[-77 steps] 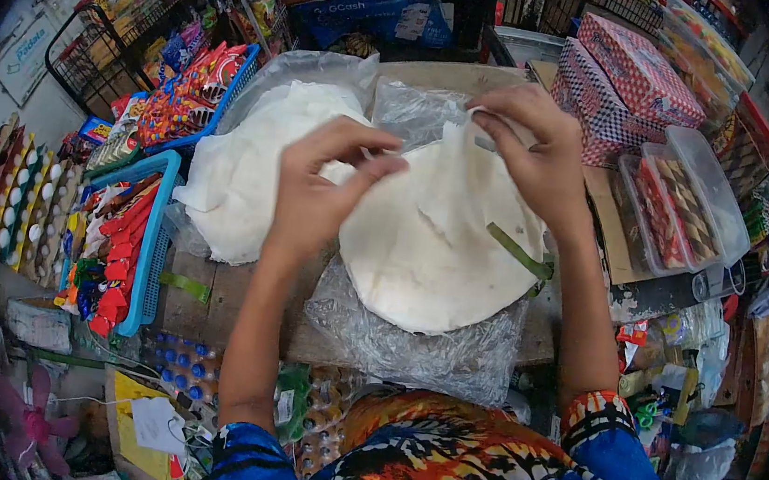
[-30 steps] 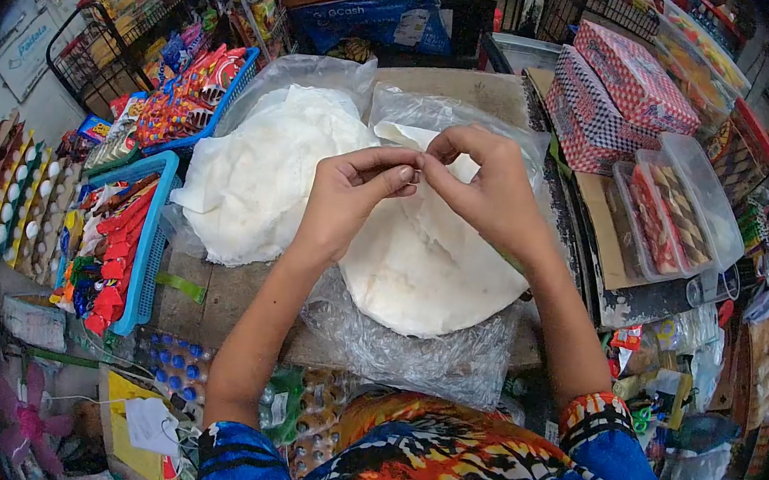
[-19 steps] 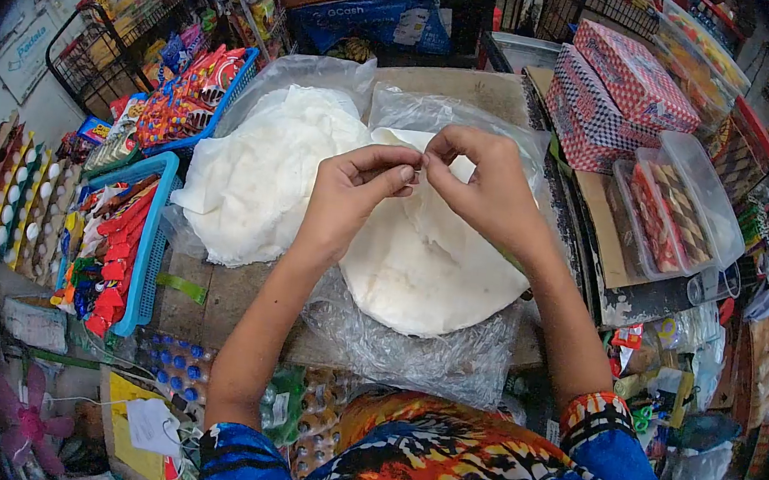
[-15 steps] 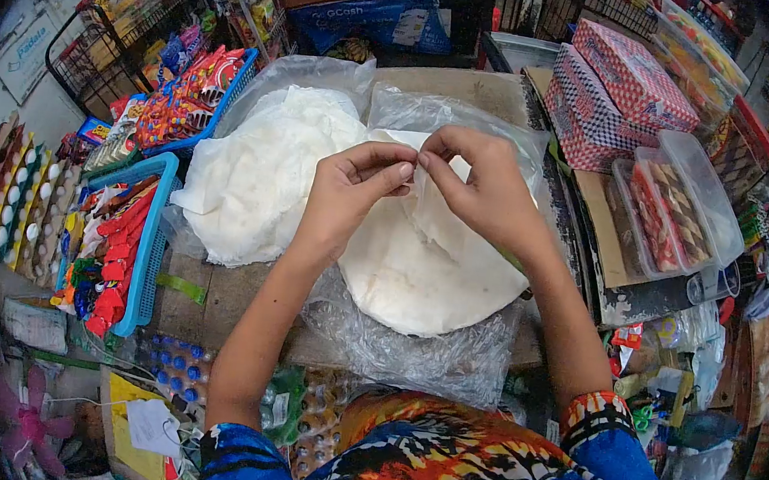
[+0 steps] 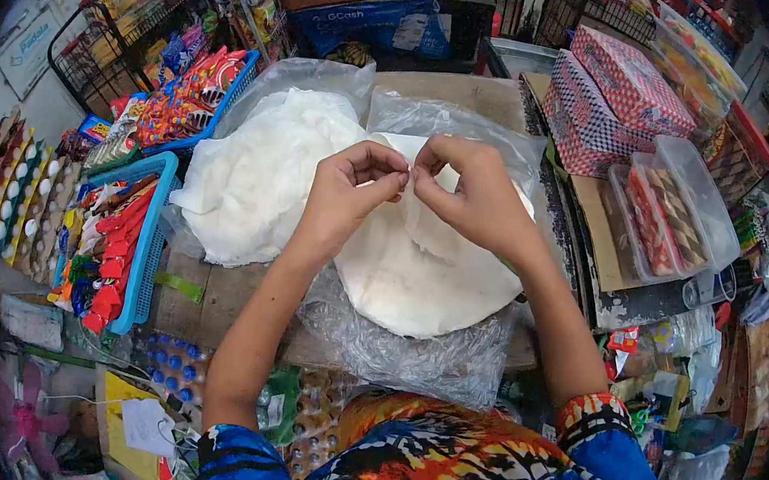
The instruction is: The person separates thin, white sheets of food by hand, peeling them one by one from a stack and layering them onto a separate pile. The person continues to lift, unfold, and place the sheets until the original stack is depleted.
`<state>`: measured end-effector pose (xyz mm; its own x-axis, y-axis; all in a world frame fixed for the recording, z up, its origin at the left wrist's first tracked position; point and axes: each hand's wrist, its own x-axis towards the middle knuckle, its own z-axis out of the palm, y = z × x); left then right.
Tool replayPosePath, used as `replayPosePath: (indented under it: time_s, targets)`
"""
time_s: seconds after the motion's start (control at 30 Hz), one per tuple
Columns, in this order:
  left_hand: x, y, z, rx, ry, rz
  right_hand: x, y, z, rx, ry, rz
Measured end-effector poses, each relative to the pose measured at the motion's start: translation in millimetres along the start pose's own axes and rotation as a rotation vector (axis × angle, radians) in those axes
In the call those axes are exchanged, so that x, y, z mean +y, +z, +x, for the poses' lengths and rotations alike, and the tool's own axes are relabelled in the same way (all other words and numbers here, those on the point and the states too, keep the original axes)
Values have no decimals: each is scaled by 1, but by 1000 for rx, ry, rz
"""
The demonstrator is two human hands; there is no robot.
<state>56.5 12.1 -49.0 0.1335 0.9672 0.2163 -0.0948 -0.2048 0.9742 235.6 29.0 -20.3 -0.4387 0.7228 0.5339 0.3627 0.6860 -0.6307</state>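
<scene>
My left hand (image 5: 353,186) and my right hand (image 5: 466,192) meet above a stack of thin, round white spring roll wrappers (image 5: 430,296). Both thumbs and forefingers are closed in a pinch, tips almost touching. They appear to grip the edge of a top wrapper (image 5: 432,231), whose loose flap hangs below my right hand; the pinched edge itself is mostly hidden. To the left lies a crumpled heap of separated white wrappers (image 5: 256,166) on clear plastic. More crinkled plastic (image 5: 409,360) spreads under the stack's near edge.
A blue basket (image 5: 154,244) of red snack packs stands at left, beside egg trays (image 5: 19,192). Checkered boxes (image 5: 620,91) and a clear plastic container (image 5: 678,210) sit on the right. Bottles with blue caps (image 5: 173,363) are below the wooden table's edge.
My fingertips have come slightly apart and my hands have shifted down a little. The loose wrapper flap under my right hand has changed shape.
</scene>
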Motion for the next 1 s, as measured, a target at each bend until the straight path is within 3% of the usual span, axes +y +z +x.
replayPosePath:
  time_s: [0.23, 0.57, 1.0]
  targets:
    - [-2, -6, 1, 6, 55, 153, 5, -4, 0, 53, 93, -26]
    - [2, 2, 1, -40, -70, 11, 8, -3, -1, -47, 33, 18]
    - [-2, 1, 0, 2, 65, 76, 10, -3, 0, -39, -28, 9]
